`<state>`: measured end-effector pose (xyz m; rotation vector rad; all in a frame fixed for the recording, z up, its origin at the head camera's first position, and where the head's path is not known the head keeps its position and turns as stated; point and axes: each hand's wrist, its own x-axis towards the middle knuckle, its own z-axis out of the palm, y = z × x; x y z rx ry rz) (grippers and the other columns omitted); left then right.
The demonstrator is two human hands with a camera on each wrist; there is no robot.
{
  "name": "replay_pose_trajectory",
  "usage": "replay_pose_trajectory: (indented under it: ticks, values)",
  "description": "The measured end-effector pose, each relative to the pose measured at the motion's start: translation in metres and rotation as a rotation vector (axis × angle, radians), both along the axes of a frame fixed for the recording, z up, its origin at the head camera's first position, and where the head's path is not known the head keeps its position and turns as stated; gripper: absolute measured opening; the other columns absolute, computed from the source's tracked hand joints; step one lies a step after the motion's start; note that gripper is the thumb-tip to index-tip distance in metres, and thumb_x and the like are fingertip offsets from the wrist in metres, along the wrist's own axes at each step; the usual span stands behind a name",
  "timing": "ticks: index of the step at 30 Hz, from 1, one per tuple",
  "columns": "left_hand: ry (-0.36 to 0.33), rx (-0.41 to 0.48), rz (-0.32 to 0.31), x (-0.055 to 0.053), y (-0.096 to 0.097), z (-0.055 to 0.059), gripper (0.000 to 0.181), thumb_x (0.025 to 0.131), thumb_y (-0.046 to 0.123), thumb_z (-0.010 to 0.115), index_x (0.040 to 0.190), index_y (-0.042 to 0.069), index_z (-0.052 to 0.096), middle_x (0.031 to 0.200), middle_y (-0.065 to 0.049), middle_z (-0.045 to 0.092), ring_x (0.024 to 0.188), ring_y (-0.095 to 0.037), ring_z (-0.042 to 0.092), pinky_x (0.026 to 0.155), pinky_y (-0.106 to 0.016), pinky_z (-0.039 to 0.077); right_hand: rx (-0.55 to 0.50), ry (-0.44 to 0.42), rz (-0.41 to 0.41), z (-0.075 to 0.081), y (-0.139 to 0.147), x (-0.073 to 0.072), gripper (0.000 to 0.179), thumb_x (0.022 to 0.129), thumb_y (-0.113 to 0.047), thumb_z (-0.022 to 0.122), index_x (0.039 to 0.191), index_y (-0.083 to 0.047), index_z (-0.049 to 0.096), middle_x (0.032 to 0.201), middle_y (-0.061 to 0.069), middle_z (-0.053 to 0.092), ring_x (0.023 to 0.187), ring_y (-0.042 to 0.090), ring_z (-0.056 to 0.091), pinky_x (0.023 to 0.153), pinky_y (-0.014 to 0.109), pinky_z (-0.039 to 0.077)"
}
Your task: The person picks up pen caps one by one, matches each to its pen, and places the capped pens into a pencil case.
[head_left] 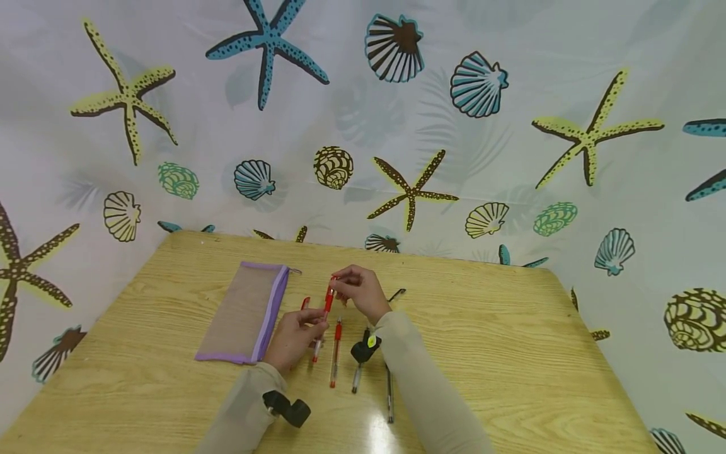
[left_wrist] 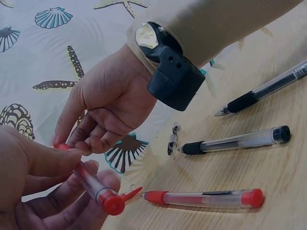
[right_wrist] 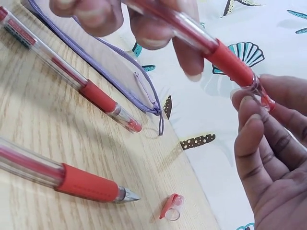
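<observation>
My left hand point(head_left: 297, 337) grips a red gel pen point(head_left: 328, 302) by its clear barrel, above the table. At the pen's tip end, my right hand point(head_left: 360, 291) pinches the clear cap point(right_wrist: 265, 99) with its red clip; the cap sits over the tip. A second red pen point(right_wrist: 98, 96), capped, lies partly behind the left hand in the head view. Beside it an uncapped red pen point(head_left: 336, 353) lies with its metal tip bare. To its right are two uncapped black pens, one point(left_wrist: 235, 141) with a black end plug, the other point(left_wrist: 261, 91) farther over.
A mesh pouch point(head_left: 235, 315) with purple trim and a zip lies flat left of the hands. A loose red-clipped cap point(right_wrist: 172, 207) rests on the wooden table point(head_left: 510, 347). Small clear caps point(left_wrist: 172, 140) lie near a black pen's tip. A shell-patterned curtain point(head_left: 340, 126) hangs behind.
</observation>
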<state>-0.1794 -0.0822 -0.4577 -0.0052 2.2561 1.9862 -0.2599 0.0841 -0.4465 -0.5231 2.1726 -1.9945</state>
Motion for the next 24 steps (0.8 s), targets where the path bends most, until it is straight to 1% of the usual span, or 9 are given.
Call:
replay_pose_trajectory:
  ticks: [2,4,7,9,14,16,19,22,24]
  values:
    - [-0.015,0.039,0.002,0.0001,0.0014,0.0005,0.028,0.092,-0.002,0.06,0.118,-0.011,0.061,0.092,-0.015,0.063,0.066,-0.017,0.065,0.063,-0.034,0.058,-0.009,0.0,-0.002,-0.0012,0.0002,0.0,0.025,0.093,-0.01,0.064,0.113,0.006,0.063,0.085,0.01,0.069,0.066,0.023,0.06,0.071,0.067,0.045]
    - [-0.019,0.065,0.002,0.0006,0.0026,0.0008,0.028,0.091,-0.004,0.06,0.118,-0.012,0.06,0.091,-0.017,0.062,0.064,-0.017,0.065,0.063,-0.036,0.058,-0.022,-0.004,-0.005,-0.0027,0.0003,0.0,0.024,0.092,-0.008,0.064,0.112,0.006,0.063,0.084,0.008,0.069,0.066,0.024,0.059,0.07,0.062,0.047]
    - [-0.016,0.064,0.018,0.0019,0.0031,0.0015,0.027,0.09,-0.006,0.059,0.116,-0.013,0.061,0.09,-0.016,0.061,0.062,-0.017,0.064,0.062,-0.037,0.058,-0.042,-0.018,-0.006,-0.0033,-0.001,0.0005,0.021,0.091,-0.005,0.066,0.108,0.007,0.064,0.083,0.005,0.069,0.067,0.025,0.059,0.066,0.051,0.051]
    - [-0.008,0.063,0.028,0.0026,0.0023,0.002,0.025,0.09,-0.008,0.059,0.114,-0.014,0.061,0.089,-0.017,0.061,0.061,-0.017,0.063,0.061,-0.036,0.058,-0.049,-0.019,-0.004,-0.0026,-0.0025,0.0008,0.019,0.09,-0.004,0.066,0.106,0.007,0.065,0.082,0.003,0.07,0.066,0.025,0.059,0.064,0.047,0.051]
    - [0.018,0.08,0.048,0.0046,0.0007,0.0023,0.023,0.09,-0.009,0.059,0.112,-0.016,0.062,0.088,-0.019,0.062,0.059,-0.016,0.063,0.059,-0.032,0.057,-0.055,0.01,0.012,0.002,-0.0052,0.0037,0.017,0.09,-0.005,0.067,0.103,0.007,0.066,0.08,0.001,0.069,0.065,0.027,0.059,0.065,0.057,0.048]
    - [0.018,0.092,0.064,0.0055,0.0001,0.0034,0.022,0.089,-0.009,0.059,0.111,-0.016,0.062,0.088,-0.02,0.063,0.059,-0.016,0.063,0.059,-0.031,0.057,-0.054,0.018,0.022,0.0034,-0.0054,0.0043,0.019,0.09,-0.004,0.066,0.103,0.009,0.065,0.08,0.001,0.069,0.064,0.025,0.059,0.064,0.058,0.048]
    - [0.011,0.099,0.083,0.0069,-0.0006,0.0055,0.022,0.089,-0.009,0.06,0.11,-0.016,0.062,0.086,-0.02,0.064,0.058,-0.015,0.063,0.058,-0.03,0.057,-0.039,0.009,0.028,0.0016,-0.0042,0.0042,0.021,0.09,-0.004,0.066,0.103,0.011,0.064,0.08,0.001,0.069,0.064,0.023,0.06,0.062,0.046,0.052]
    - [0.005,0.091,0.081,0.008,-0.0009,0.0066,0.022,0.089,-0.009,0.061,0.109,-0.016,0.063,0.085,-0.019,0.065,0.057,-0.015,0.064,0.057,-0.03,0.057,-0.035,-0.003,0.023,-0.002,-0.0028,0.0043,0.021,0.09,-0.005,0.066,0.103,0.011,0.064,0.081,0.002,0.07,0.065,0.029,0.06,0.06,0.035,0.053]
    - [0.006,0.082,0.075,0.0084,-0.0007,0.0064,0.022,0.089,-0.008,0.061,0.109,-0.016,0.063,0.085,-0.018,0.065,0.057,-0.016,0.064,0.057,-0.03,0.057,-0.038,-0.001,0.021,-0.0041,-0.0022,0.0053,0.022,0.09,-0.005,0.067,0.104,0.012,0.063,0.081,0.003,0.07,0.067,0.033,0.06,0.06,0.034,0.053]
